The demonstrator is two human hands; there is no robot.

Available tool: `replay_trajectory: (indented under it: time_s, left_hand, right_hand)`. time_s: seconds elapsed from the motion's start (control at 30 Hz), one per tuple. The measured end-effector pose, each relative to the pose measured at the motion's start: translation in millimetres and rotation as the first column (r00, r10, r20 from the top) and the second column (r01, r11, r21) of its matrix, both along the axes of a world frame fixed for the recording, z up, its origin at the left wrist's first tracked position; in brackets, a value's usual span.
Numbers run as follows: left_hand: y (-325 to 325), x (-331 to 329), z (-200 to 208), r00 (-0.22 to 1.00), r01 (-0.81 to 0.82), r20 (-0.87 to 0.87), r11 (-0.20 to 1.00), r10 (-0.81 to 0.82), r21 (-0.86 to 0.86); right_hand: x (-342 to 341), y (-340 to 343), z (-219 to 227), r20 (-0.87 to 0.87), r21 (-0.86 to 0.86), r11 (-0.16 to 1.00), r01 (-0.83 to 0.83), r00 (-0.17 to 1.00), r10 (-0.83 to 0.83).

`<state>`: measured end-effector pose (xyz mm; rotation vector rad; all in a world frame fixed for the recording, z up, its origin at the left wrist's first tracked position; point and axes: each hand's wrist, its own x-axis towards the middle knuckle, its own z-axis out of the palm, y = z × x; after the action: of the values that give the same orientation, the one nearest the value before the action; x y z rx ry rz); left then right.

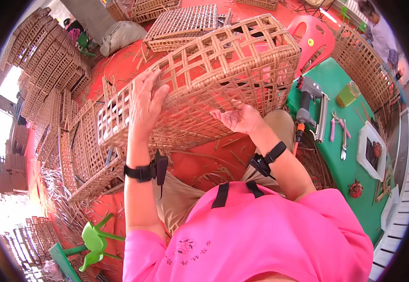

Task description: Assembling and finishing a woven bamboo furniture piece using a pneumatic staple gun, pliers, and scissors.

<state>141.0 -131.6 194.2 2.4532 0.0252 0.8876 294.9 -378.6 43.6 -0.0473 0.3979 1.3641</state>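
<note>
Pink shirt [270, 230], black wrist straps [138, 173]

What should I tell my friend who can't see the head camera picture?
A person's left hand is at one end of a big woven basket, with the right hand by its lower side. Tools lie on a green table at right; woven baskets are stacked at left.

Supports, as flat green table [354, 214]: grey-and-black power tool [310, 87], translucent greenish jar [348, 95], pink-handled metal pliers [332, 130], rectangular white tray [362, 155], round red fruit [355, 189].
</note>
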Motion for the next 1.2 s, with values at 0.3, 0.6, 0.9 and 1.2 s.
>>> replay_trajectory:
  time_s: [0.3, 0.6, 0.9, 1.2]
  left_hand:
    - [67.5, -41.2, -43.8, 0.932, -0.332, 0.106, 0.934, 0.347, -0.136]
    - [18.9, -76.1, -25.0, 0.934, -0.293, 0.284, 0.922, 0.219, 0.254]
    - [16.1, -83.4, -23.6, 0.985, -0.139, 0.143, 0.930, 0.095, 0.341]
    - [-1.3, -100.0, 0.6, 0.986, -0.157, 0.105, 0.945, 0.132, 0.288]
  right_hand:
    - [3.3, -11.9, -3.0, 0.132, -0.212, 0.977, -0.011, 0.990, 0.040]
    - [-8.3, -23.4, -11.6, 0.179, -0.150, 0.988, -0.027, 0.982, 0.054]
    - [-18.0, -14.5, 9.0, 0.272, -0.328, 0.941, 0.083, 0.962, 0.010]
    - [-20.7, -7.8, -1.4, 0.280, -0.254, 0.967, 0.018, 0.958, 0.056]
